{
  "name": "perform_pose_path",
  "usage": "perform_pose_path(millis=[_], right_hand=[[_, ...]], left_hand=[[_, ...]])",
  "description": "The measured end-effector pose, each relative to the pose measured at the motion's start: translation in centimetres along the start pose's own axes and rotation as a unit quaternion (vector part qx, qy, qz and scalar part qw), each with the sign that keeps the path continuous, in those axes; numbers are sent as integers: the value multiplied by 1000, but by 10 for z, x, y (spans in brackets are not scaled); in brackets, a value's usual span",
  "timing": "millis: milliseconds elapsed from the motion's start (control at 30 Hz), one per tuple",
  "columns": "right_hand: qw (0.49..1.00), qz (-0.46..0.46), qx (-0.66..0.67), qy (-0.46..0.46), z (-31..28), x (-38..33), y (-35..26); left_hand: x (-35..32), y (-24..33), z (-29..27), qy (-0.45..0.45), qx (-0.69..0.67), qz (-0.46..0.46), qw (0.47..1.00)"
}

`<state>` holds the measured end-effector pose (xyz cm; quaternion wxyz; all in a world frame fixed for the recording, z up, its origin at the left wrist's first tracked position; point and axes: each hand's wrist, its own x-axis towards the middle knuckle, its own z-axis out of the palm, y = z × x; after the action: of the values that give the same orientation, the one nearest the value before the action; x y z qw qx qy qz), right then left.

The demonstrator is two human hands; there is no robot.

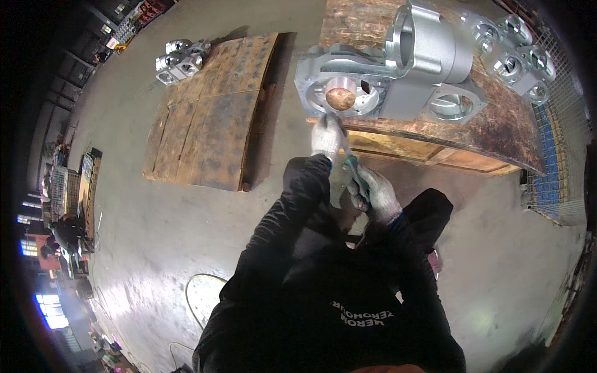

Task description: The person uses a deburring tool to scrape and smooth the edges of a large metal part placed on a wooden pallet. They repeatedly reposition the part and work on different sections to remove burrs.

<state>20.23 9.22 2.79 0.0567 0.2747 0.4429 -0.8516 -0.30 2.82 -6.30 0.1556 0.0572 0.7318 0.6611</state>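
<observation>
Right hand (380,194) curls round green-handled tool (352,165); left hand (326,137) sits at near rim of silver casting (410,96), cannot tell whether pinching. Casting rests on wooden tabletop (513,127), 1 o'clock of my hands. Best: I press lightly, keep left clear of tool's tip.

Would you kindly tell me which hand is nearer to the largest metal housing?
The left hand: it is at the near edge of the metal housing. The right hand is farther off, nearer the body, holding a green-handled tool.
</observation>
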Motion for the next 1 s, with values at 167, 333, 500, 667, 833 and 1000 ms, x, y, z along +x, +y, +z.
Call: perform_pose_path(millis=[167, 333, 500, 667, 833, 1000], right_hand=[[975, 63, 202, -68, -16, 32, 23], [1000, -10, -24, 17, -9, 35, 22], [985, 61, 125, -97, -26, 30, 16], [994, 36, 101, -26, -24, 35, 23], [995, -69, -54, 49, -15, 9, 10], [977, -186, -69, 81, -10, -27, 11]], left_hand=[[0, 29, -2, 2, 125, -69, 990], [5, 10, -1, 6, 150, -25, 988], [-9, 37, 1, -22, 190, -10, 982], [-4, 33, 5, -5, 174, -61, 983], [-8, 24, 33, -63, 145, -30, 987], [-24, 24, 64, -97, -2, -88, 991]])
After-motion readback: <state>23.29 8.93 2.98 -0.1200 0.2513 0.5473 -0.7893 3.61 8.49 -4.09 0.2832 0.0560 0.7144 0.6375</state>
